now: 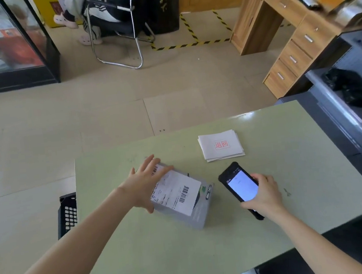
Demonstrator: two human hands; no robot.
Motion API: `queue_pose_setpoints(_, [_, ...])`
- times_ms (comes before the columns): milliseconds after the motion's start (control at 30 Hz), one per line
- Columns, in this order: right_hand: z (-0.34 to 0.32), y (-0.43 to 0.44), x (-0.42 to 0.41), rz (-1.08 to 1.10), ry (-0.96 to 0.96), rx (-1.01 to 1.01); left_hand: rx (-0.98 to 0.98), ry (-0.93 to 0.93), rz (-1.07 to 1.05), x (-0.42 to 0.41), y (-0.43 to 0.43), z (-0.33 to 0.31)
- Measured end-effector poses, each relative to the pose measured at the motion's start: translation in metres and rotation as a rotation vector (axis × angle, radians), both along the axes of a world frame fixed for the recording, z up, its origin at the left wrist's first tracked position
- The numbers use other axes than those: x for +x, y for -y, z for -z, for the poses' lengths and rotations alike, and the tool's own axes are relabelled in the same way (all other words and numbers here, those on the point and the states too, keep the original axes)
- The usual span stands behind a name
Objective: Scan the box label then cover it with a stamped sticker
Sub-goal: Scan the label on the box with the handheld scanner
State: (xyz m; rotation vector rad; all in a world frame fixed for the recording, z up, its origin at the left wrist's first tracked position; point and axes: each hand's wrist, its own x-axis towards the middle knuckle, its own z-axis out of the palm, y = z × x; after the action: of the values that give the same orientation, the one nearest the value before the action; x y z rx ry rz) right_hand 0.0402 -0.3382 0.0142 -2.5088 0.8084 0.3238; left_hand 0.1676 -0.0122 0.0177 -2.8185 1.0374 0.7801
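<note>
a: item one?
b: box (183, 200), under flat open left hand (145, 183), steadying label (177, 193).
a: item two?
b: right hand (263, 196) grips scanner (241, 188) beside the box (screen lit, probably scanning). stickers (221, 145) beyond it.

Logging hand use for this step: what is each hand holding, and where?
Right hand grips the black handheld scanner around its lower end. Left hand rests flat on the grey cardboard box, gripping nothing.

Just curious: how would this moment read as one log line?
left hand: steadying box | right hand: holding scanner | label: uncovered | stamped stickers: untouched
</note>
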Motion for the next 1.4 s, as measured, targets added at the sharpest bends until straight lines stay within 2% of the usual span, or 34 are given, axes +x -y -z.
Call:
queue_pose_setpoints(100, [-0.022,-0.010,0.008,-0.123,0.035,0.018,-0.114,0.026,-0.208,-0.015,-0.014,0.004])
queue_pose_setpoints(167, [-0.034,-0.018,0.009,-0.228,0.039,0.010,-0.110,0.069,-0.255,-0.023,-0.021,0.003])
queue_pose_setpoints(367, [-0.058,-0.039,0.008,-0.548,-0.013,-0.159,-0.054,0.191,-0.281,-0.041,-0.032,-0.013])
queue_pose_setpoints(533, [-0.066,-0.047,0.006,-0.658,-0.077,-0.243,0.002,0.239,-0.259,-0.052,-0.038,-0.025])
queue_pose_setpoints(900, [-0.071,-0.041,-0.003,-0.684,-0.062,-0.298,0.058,0.246,-0.259,-0.064,-0.035,-0.037])
queue_pose_setpoints(1100, [-0.066,-0.033,-0.012,-0.638,-0.055,-0.263,0.067,0.232,-0.263,-0.063,-0.032,-0.038])
queue_pose_setpoints(1267, [-0.054,-0.017,-0.015,-0.452,-0.108,-0.176,0.072,0.187,-0.217,-0.058,-0.023,-0.034])
queue_pose_setpoints(1400, [-0.035,0.003,-0.020,-0.180,-0.152,-0.011,0.141,0.139,-0.126,-0.051,-0.008,-0.028])
